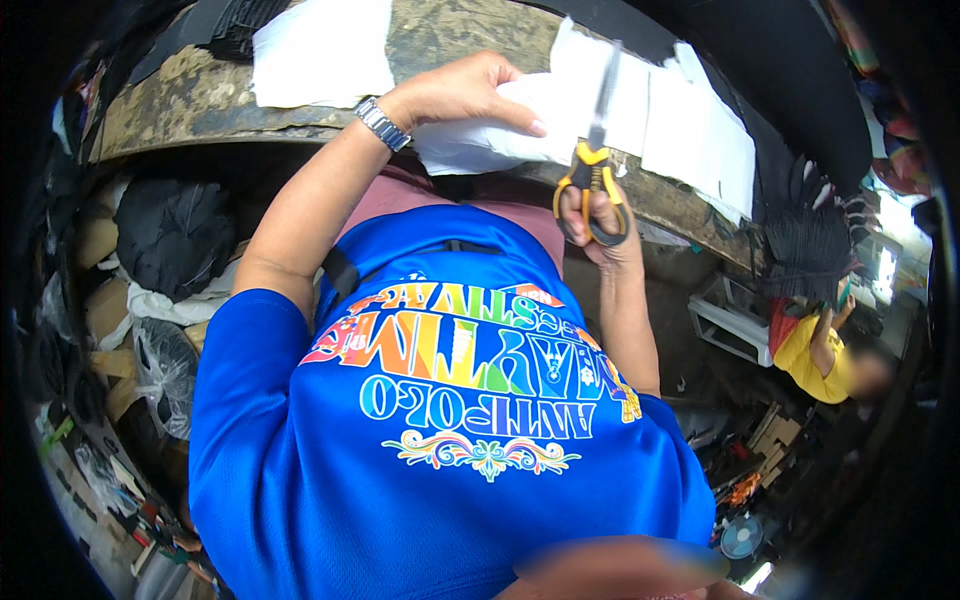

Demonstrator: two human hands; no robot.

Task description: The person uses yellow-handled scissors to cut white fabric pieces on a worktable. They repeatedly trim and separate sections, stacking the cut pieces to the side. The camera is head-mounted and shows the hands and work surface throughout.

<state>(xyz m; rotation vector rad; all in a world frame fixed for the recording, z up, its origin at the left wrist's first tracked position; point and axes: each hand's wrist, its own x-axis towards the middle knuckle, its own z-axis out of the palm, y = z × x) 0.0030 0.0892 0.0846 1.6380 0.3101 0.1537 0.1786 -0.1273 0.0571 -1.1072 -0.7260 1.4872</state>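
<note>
In my right hand (608, 228) is a pair of scissors (592, 165) with yellow and black handles. My fingers are through the loops, and the blades point away from me, looking closed together. My left hand (465, 95), wearing a metal watch (382, 124), grips a white cloth (480, 148) that hangs over the near edge of the worktable. The thumb lies on top of the cloth; the other fingertips are partly hidden. Just right of the scissors, more white cloth pieces (695, 135) lie on the table.
The worn wooden worktable (200, 95) spans the far side. Another white piece (322, 50) lies on its left part, near black material (240, 25). A black bundle (175, 238) sits below left. At right are black strips (808, 240), a white stool (728, 320) and a person in yellow (815, 360).
</note>
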